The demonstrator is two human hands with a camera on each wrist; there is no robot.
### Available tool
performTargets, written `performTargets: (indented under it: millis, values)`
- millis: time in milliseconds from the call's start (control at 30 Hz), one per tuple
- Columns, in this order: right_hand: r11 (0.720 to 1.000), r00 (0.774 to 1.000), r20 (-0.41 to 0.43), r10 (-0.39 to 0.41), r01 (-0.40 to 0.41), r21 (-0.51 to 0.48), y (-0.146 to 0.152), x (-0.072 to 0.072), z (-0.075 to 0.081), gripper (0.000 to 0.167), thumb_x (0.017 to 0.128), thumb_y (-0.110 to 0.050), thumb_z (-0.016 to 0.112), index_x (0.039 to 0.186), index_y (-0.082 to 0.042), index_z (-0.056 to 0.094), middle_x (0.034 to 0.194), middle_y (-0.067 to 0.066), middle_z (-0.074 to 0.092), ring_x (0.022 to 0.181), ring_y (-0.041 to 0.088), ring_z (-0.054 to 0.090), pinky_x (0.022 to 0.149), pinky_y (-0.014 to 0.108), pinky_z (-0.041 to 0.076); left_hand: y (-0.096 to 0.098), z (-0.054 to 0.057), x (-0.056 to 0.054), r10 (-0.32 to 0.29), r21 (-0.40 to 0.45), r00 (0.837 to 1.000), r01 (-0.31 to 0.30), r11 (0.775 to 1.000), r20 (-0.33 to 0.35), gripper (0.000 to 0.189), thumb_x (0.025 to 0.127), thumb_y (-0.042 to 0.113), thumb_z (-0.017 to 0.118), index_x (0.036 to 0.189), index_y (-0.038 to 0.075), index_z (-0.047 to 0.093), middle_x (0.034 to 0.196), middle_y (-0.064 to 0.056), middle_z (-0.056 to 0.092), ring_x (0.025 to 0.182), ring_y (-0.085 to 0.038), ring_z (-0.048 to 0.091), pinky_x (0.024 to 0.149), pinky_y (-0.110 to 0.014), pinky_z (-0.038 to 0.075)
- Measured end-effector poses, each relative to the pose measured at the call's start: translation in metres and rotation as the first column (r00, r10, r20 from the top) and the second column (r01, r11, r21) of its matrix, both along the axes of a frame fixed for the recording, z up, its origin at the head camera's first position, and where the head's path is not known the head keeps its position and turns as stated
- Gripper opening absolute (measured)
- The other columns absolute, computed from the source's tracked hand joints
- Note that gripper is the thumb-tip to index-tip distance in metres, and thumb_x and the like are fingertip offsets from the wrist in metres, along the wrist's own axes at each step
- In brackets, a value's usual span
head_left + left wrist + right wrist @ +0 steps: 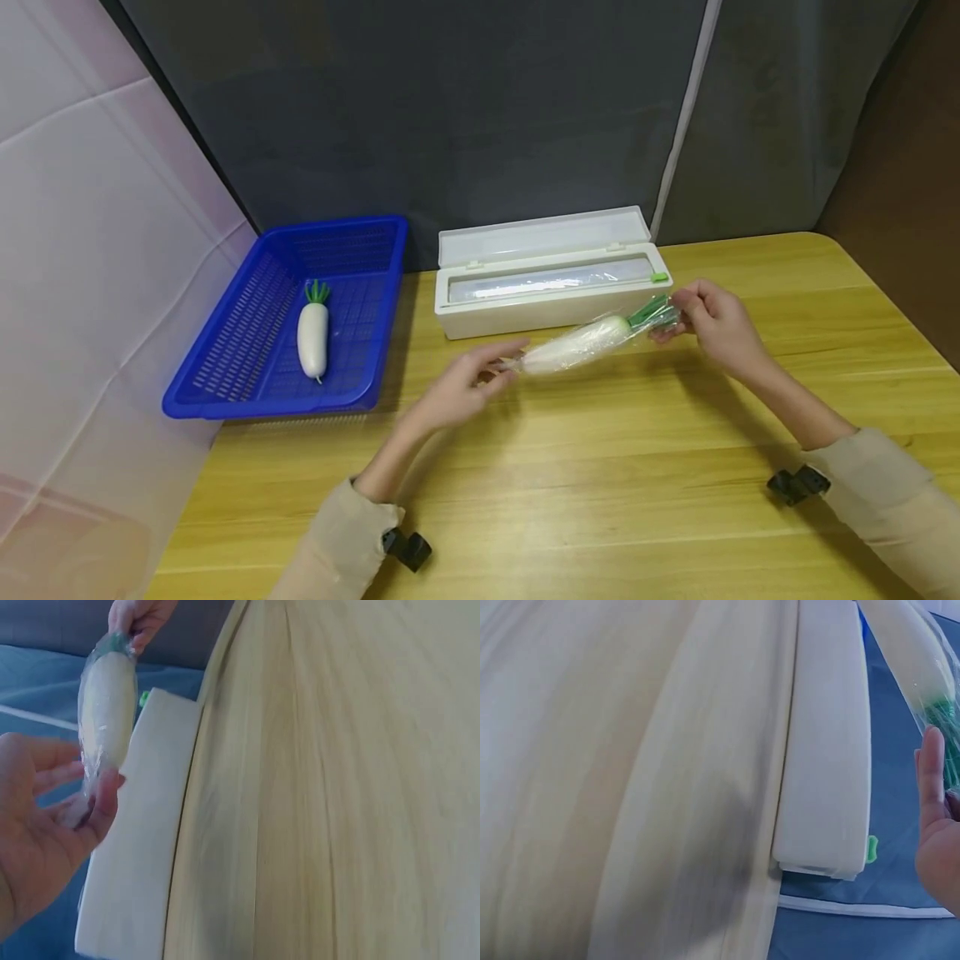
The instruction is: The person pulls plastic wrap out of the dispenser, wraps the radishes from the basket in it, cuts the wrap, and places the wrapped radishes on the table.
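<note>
A white radish (pixel 577 344) wrapped in clear plastic film is held in the air above the wooden table, its green leaves toward the right. My left hand (pixel 459 388) pinches the gathered film at the root end between thumb and fingers. In the left wrist view, the film tail at that end of the radish (pixel 107 712) runs into the left hand (pixel 45 832). At the leaf end, my right hand (pixel 718 327) grips the film with thumb and fingers. Only part of the right hand (pixel 941 840) shows in the right wrist view, beside the leaves (pixel 943 720).
Behind the radish stands a white cling film dispenser (pixel 551 315), lid (pixel 543 237) raised, with a green slider (pixel 659 277) at its right end. A blue basket (pixel 388 333) at the left holds another radish (pixel 312 337), unwrapped. Dark cloth (pixel 450 117) hangs behind the table (pixel 570 500).
</note>
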State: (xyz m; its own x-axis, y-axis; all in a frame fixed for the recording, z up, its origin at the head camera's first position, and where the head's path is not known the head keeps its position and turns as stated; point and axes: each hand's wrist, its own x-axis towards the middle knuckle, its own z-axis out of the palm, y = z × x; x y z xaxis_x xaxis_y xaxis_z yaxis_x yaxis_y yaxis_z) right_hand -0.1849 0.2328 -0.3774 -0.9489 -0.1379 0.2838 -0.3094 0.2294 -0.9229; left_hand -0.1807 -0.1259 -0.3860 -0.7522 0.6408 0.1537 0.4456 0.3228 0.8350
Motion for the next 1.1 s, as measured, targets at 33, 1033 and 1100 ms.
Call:
performTargets:
  millis: [33, 1033, 1100]
  values:
    - [1.000, 1.000, -0.001, 0.000, 0.000, -0.009, -0.001, 0.001, 0.002, 0.027, 0.110, -0.012, 0.041, 0.099, 0.011, 0.049, 0.081, 0.002, 0.070, 0.070, 0.013, 0.073, 0.068, 0.029, 0.060, 0.002, 0.000, 0.001, 0.006, -0.009, 1.000, -0.006, 1.000, 0.000, 0.047, 0.101, 0.005, 0.058, 0.147, -0.001, 0.048, 0.135, -0.019, 0.061, 0.108, -0.031, 0.067, 0.088, -0.036, 0.056]
    - [0.915, 0.956, -0.147, 0.254, -0.287, -0.283, -0.035, 0.010, 0.036, 0.039, 0.109, -0.014, 0.041, 0.146, -0.002, 0.042, 0.108, 0.008, 0.066, 0.087, 0.018, 0.070, 0.083, 0.030, 0.057, 0.036, 0.003, 0.015, -0.091, -0.024, 0.992, 0.094, 0.995, 0.082, 0.041, 0.099, 0.015, 0.067, 0.135, -0.002, 0.059, 0.102, -0.010, 0.070, 0.081, -0.014, 0.065, 0.068, -0.030, 0.058]
    - [0.917, 0.952, -0.173, 0.251, -0.291, -0.272, -0.039, 0.012, 0.036, 0.043, 0.108, -0.011, 0.043, 0.149, 0.000, 0.037, 0.113, 0.006, 0.067, 0.089, 0.018, 0.069, 0.083, 0.029, 0.057, 0.038, 0.004, 0.017, -0.065, 0.004, 0.993, 0.065, 0.998, 0.096, 0.042, 0.099, 0.016, 0.067, 0.136, -0.002, 0.058, 0.105, -0.012, 0.070, 0.083, -0.014, 0.066, 0.069, -0.030, 0.058]
